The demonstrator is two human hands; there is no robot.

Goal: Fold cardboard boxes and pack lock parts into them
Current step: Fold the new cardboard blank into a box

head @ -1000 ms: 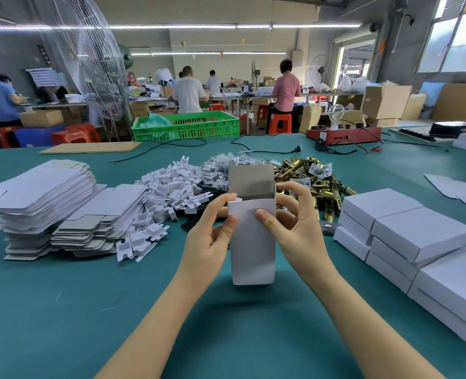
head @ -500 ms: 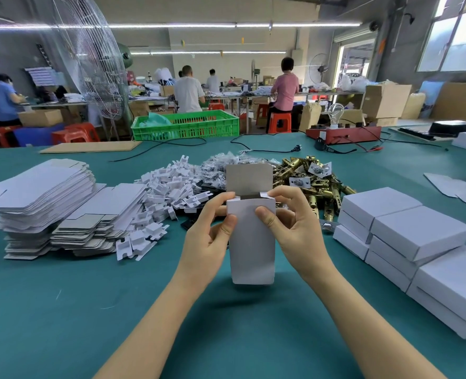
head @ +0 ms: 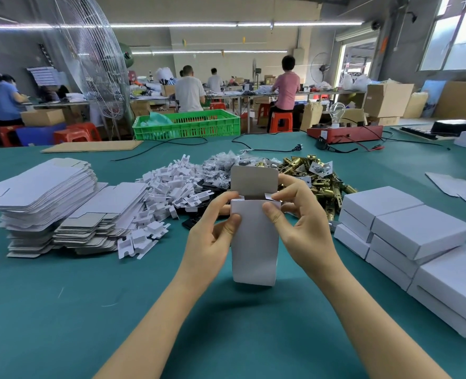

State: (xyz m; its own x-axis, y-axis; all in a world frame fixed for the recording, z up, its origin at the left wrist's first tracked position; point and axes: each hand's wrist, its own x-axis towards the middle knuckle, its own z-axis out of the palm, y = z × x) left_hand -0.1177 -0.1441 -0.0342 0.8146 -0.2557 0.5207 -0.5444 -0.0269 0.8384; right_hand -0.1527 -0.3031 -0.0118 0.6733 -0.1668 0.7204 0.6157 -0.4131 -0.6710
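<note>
Both hands [head: 210,239] [head: 300,214] pinch upright box [head: 253,247] between them, grip narrow; contents likely hidden.

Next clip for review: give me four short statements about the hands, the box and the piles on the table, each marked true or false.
1. Both hands, left hand and right hand, hold the upright white cardboard box. True.
2. The box's top flap is closed. False: it stands open.
3. The pile of brass lock parts lies behind the box. True.
4. The stack of flat unfolded white box blanks is on the person's right. False: it is on the left; closed white boxes are stacked right.
</note>
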